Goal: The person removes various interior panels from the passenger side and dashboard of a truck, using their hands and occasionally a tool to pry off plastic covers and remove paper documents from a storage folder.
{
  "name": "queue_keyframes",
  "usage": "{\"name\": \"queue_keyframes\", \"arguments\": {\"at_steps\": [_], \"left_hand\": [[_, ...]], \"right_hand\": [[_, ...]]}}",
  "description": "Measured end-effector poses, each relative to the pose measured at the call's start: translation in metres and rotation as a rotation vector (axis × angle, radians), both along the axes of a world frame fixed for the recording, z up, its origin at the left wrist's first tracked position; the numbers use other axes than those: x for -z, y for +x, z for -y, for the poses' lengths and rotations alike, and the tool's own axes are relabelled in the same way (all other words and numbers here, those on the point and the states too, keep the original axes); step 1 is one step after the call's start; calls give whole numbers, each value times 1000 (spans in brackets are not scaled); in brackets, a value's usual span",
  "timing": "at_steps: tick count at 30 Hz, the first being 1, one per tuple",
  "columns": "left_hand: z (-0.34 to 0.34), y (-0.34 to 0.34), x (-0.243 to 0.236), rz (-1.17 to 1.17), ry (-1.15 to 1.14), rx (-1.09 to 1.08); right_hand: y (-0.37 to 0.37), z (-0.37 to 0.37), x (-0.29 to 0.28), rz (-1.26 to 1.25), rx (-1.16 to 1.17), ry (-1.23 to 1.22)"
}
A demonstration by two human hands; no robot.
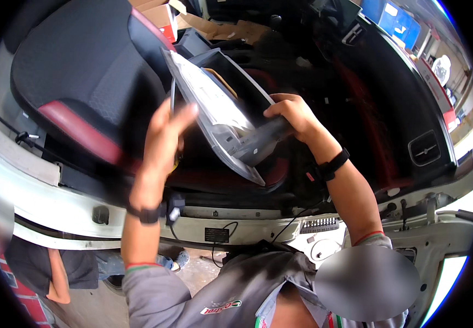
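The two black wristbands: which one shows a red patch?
The right wristband, on the arm whose right hand holds the grey bin. It bears a red patch; the left wristband shows none.

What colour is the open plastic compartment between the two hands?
The plastic compartment is grey, seen best in the head view.

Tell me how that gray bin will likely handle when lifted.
The gray bin should be stiff: its walls look straight, even where the right hand grips it. It is probably light for its size, being a thin-walled, open shell. Tipping it may spill the papers in it, since they appear loose.
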State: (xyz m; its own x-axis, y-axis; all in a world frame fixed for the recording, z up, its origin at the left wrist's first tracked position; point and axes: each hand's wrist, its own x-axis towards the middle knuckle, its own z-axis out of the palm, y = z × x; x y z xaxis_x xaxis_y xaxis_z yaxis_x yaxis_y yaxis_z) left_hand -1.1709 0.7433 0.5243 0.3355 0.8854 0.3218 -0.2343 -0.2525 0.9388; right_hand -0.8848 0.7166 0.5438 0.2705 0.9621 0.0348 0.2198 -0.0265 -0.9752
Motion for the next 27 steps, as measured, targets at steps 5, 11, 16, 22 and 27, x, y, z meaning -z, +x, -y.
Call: {"name": "queue_keyframes", "arguments": {"at_steps": [5, 11, 16, 22, 27], "left_hand": [[81, 39, 41, 257, 202, 77], [50, 57, 42, 31, 488, -207], [41, 47, 15, 223, 420, -267], [33, 6, 47, -98, 552, -671], [44, -11, 65, -169, 450, -751]], "right_hand": [[10, -2, 0, -45, -30, -31], [16, 6, -6, -144, -117, -21], [-2, 23, -1, -197, -227, 14], [-24, 20, 52, -232, -269, -39], [-44, 20, 50, -27, -199, 24]]}}
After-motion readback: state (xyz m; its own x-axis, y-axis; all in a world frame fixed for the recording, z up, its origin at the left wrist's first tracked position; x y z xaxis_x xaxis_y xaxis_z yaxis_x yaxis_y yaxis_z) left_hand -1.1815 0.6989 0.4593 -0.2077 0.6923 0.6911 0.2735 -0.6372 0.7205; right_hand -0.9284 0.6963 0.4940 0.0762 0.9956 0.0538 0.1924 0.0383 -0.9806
